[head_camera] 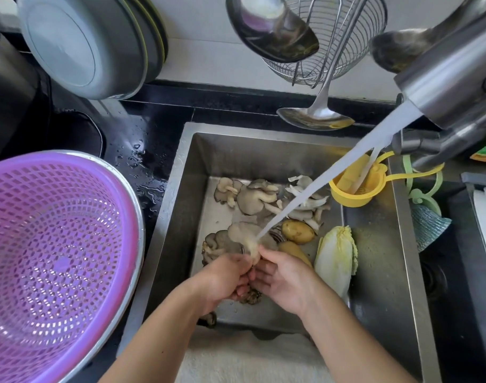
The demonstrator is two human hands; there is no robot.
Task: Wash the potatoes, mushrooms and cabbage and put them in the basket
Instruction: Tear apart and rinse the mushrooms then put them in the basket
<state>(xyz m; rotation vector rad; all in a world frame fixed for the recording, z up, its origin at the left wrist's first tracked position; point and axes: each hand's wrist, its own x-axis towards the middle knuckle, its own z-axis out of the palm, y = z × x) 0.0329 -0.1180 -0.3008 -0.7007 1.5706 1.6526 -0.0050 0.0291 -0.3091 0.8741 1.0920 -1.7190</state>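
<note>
- The purple basket sits on the dark worktop at far left, beside the sink, with nothing in it; judging by that, the task is at its first stage.
- The left hand and right hand meet near the middle of the sink, both closed around one mushroom cluster held under the water stream; it looks as if they are rubbing the stem, though spray blurs the grip.
- More mushrooms lie at the far side of the sink floor.
- Right of the hands lie two potatoes and, further right, the cabbage, all unwashed as far as I can judge.
- Next move: carry the rinsed cluster left over the sink edge, lower it into the basket, then reach back for another.
</note>
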